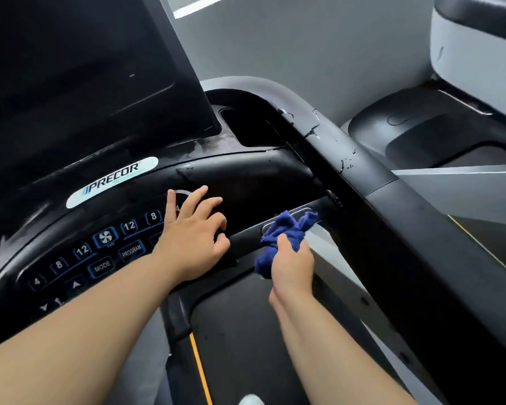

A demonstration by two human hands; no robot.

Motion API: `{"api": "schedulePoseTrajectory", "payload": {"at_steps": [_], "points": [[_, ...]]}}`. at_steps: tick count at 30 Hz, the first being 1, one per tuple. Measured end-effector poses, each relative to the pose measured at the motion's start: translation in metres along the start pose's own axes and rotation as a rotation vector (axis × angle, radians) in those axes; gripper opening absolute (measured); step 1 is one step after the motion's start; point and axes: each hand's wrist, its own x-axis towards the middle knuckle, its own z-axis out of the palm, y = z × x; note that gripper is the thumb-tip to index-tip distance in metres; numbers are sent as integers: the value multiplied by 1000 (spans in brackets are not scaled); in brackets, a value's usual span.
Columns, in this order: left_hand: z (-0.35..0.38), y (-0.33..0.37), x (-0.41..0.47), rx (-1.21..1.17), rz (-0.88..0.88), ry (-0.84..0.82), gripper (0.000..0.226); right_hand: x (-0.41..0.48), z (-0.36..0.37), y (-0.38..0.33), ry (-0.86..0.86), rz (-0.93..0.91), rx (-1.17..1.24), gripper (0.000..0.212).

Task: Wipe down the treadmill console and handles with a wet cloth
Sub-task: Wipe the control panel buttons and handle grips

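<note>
My left hand (pixel 192 232) spread on Precor console (pixel 79 258) | right hand (pixel 292 263) pinching blue cloth (pixel 284 232) on centre handle (pixel 247 233).

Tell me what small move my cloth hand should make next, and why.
Probably sweep the blue cloth leftward along the front handlebar. The right hand grips it bunched near the bar's right end, and the left hand rests on the console, leaving the bar between them uncovered.
</note>
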Motion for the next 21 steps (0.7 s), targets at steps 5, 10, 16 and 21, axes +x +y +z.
{"api": "schedulePoseTrajectory", "payload": {"at_steps": [5,10,16,21], "points": [[-3,-7,3,13,79,-21,38,11,-9,7,174,-47,117,23],[-10,-33,4,-2,250,-67,47,59,1,-33,290,14,176,39],[-2,-29,1,-14,280,2,44,-19,39,26,29,-44,197,13],[-3,-32,1,-19,305,2,43,-16,8,38,-90,71,247,19]]}}
